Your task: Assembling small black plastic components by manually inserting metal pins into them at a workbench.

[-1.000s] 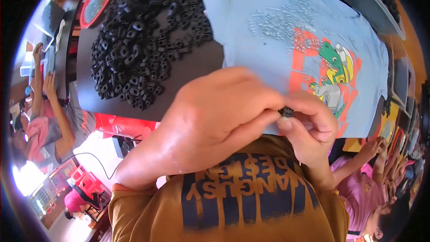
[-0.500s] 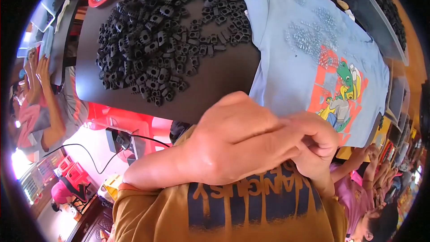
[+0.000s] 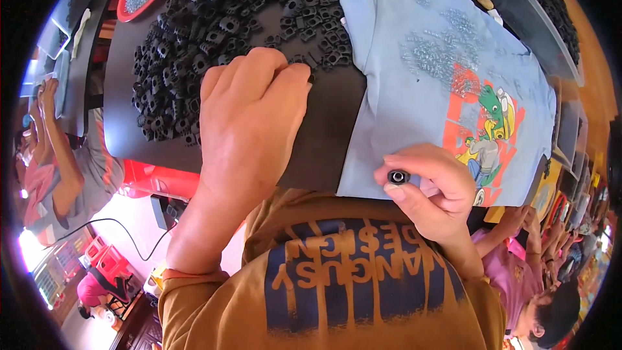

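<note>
My right hand (image 3: 437, 191) pinches a small black plastic cord-lock part (image 3: 398, 177) between thumb and forefinger, over the near edge of a light blue T-shirt (image 3: 389, 104). Its round end faces up, with a shiny ring in the hole. My left hand (image 3: 249, 110) is closed, back upward, at the near right side of a heap of black plastic cord-lock pieces (image 3: 178, 58). A dark bit shows by its thumb, but the fingertips are mostly hidden. Many small metal springs (image 3: 447, 48) lie scattered on the shirt.
A red dish (image 3: 123, 10) of springs stands at the far left of the dark table (image 3: 317, 136). Clear plastic bins (image 3: 551, 32) line the right side. Other people's hands (image 3: 48, 94) show at the left, and more people sit at the right.
My hands have parted from in front of my chest. The left has moved forward to the black heap; the right has turned, showing the black part in its pinch.
</note>
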Demonstrator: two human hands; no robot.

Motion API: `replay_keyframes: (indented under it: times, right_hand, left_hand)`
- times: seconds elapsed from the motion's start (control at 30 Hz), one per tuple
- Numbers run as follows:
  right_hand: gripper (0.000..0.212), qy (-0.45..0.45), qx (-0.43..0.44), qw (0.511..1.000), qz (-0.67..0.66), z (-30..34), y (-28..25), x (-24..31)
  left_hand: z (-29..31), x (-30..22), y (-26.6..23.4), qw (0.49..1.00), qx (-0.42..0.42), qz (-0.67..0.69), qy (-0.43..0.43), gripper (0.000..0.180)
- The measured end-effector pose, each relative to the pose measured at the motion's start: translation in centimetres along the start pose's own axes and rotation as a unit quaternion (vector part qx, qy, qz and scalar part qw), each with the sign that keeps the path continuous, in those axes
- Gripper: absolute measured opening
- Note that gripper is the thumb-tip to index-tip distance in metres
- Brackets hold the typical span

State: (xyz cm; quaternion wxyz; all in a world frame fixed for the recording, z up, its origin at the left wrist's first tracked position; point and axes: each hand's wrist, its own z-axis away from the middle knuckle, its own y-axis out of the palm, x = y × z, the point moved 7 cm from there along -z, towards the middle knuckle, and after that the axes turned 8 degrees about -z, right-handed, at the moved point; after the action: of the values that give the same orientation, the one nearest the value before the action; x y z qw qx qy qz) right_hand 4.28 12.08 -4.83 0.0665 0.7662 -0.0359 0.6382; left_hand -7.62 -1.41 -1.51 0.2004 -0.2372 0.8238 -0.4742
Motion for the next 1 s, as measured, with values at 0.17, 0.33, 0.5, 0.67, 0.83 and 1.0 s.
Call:
replay_keyframes:
  times: [0.17, 0.33, 0.5, 0.67, 0.83, 1.0]
  right_hand:
    - [0.025, -0.003, 0.006, 1.0, -0.012, -0.2, -0.1, 0.1]
    - [0.025, 0.033, 0.046, 0.998, -0.015, 0.1, -0.3, 0.3]
    - [0.025, 0.022, -0.001, 0.998, -0.054, 0.1, -0.3, -0.1]
    - [0.024, 0.007, 0.002, 0.999, -0.044, 0.0, -0.3, 0.0]
    - [0.023, 0.001, 0.008, 0.999, -0.041, -0.1, -0.5, 0.1]
    - [0.023, 0.019, 0.039, 0.998, -0.04, -0.1, -0.2, 0.2]
  left_hand:
    - [-0.4, -0.7, 0.2, 0.999, 0.032, -0.021, 0.026, 0.015]
    - [-0.6, -1.6, 0.5, 0.996, 0.06, -0.003, 0.064, 0.018]
    - [-0.5, -2.0, 0.4, 0.993, 0.031, -0.019, 0.114, 0.017]
    - [-0.8, -1.9, 1.0, 0.992, 0.078, -0.014, 0.094, 0.021]
    - [-1.0, -1.8, 0.9, 0.994, 0.079, 0.022, 0.073, 0.022]
    - [-0.9, -1.9, 1.0, 0.993, 0.083, 0.049, 0.071, 0.022]
